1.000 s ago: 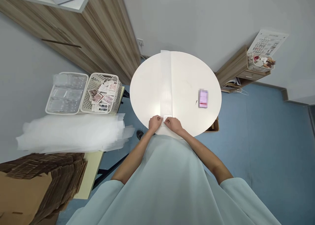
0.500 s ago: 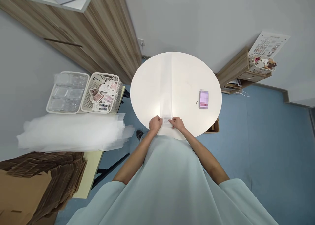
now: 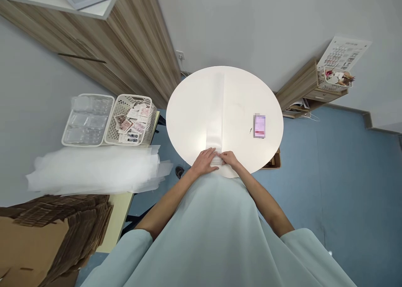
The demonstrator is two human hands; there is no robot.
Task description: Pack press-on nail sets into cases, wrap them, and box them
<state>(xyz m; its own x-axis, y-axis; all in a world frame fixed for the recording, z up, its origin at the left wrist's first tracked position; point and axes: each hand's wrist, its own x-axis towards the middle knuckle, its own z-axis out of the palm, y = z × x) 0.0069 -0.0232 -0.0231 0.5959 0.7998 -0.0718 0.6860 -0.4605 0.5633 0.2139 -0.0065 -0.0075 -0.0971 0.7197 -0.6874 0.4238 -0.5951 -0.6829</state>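
A long, translucent white strip of foam sheet (image 3: 215, 111) runs lengthwise over the round white table (image 3: 188, 107), its near end folded or rolled in front of me. Across that near end lies my left hand (image 3: 205, 161), open, its fingers stretched out and thumb apart. At the strip's right edge my right hand (image 3: 229, 158) is closed, thumb and fingers pinching the sheet. Whatever is wrapped inside the near end is covered by the sheet and my fingers.
A pixelated phone-like item (image 3: 259, 126) lies on the table's right side. To my left stand a basket of cards (image 3: 112, 123), a basket of clear plastic boxes (image 3: 67, 130), a pile of white foam sheets (image 3: 94, 169) and stacked flat cardboard (image 3: 34, 245).
My left hand has gone from gripping the strip's left edge to lying spread across its near end. The strip has shifted slightly right and its far end has come a little nearer.
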